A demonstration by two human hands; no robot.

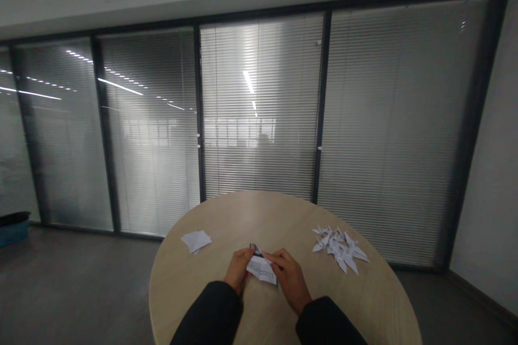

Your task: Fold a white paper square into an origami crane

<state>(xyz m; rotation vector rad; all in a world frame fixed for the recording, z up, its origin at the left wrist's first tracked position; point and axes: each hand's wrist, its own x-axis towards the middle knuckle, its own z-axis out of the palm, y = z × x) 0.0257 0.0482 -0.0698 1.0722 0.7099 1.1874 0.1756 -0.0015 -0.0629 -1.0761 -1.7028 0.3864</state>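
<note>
Head view: a folded paper (262, 270) sits near the edge of the round table (307, 215) closest to the person, with a dark printed tip showing at its top. The hands are together on it. The left hand (238, 269) pinches the upper part, while the fingers of the right hand (279, 260) press in from the other side and seem to grip the same folds. Whether the lower flap touches the wood, I cannot tell. Handling looks light and thin: a sheet like this should creases easily and tear at sharp points, though the stacked layers are likely stiffer. The safest hold appears to be the thick folded middle, not the loose flap or tips. Left of the hands on the table lies a loose white sheet (196, 241). To the right is a heap of pointed paper cranes (339, 248), some overlapping. Slatted blinds (259, 102) stand beyond the table.
</note>
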